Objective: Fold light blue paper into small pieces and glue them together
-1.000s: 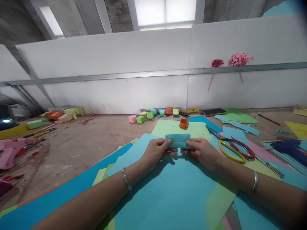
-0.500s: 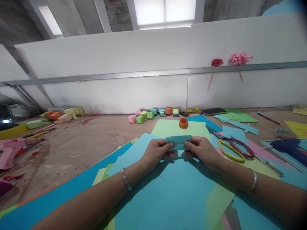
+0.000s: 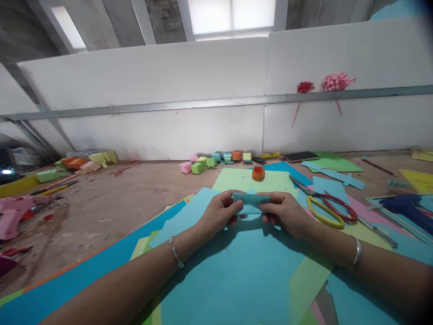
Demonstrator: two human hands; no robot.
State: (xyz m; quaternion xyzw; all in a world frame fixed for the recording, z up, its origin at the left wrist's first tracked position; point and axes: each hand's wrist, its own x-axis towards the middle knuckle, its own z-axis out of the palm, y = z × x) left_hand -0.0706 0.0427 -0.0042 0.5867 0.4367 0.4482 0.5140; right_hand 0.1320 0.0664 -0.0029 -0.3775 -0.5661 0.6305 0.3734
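Fingers of the left hand (image 3: pixel 220 210) and right hand (image 3: pixel 287 213) pinch opposite ends of a folded blue paper (image 3: pixel 251 206) above a large blue sheet (image 3: pixel 233 275), apparently mid-crease; firming the fold calls for even pressure. Compared with a second earlier, the paper's far flap shows narrower.

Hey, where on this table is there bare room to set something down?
The widest bare stretch is brown tabletop left of your left hand, bordered by the paper sheets, the pink glue gun and the small cubes at the back. It's crowded right of your right hand: scissors, blue glue gun and paper strip.
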